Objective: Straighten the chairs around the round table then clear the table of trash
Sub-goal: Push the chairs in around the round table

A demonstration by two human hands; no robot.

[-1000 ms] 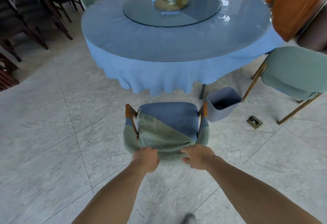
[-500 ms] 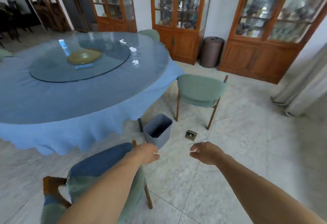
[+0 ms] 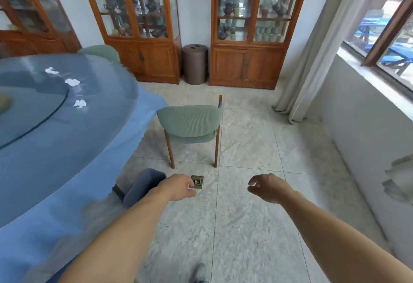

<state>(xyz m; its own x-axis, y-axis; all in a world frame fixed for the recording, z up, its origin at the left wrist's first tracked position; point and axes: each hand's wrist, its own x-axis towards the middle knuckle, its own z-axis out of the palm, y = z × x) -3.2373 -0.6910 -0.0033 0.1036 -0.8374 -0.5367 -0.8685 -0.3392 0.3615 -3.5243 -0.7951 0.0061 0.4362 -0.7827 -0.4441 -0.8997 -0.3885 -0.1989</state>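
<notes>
The round table [image 3: 67, 148] with a blue cloth and glass top fills the left. Three crumpled white tissues [image 3: 72, 82] lie on the glass near its far edge. A green chair [image 3: 191, 124] stands ahead on the floor, set away from the table with its back toward me. Another green chair back [image 3: 100, 52] shows behind the table. My left hand [image 3: 178, 187] and right hand [image 3: 267, 187] hang in the air in front of me, fingers loosely curled, holding nothing, well short of the green chair.
A grey-blue bin [image 3: 143, 185] stands by the table edge under my left forearm. A small brass floor socket [image 3: 198, 181] sits by my left hand. Wooden glass cabinets [image 3: 248, 36], a brown cylinder bin [image 3: 194, 64] and a curtain [image 3: 312, 59] line the far wall.
I let go of the blue-seated chair and turned right. That chair has left the view; the green chair by the table now lies straight ahead. Both hands are free.
</notes>
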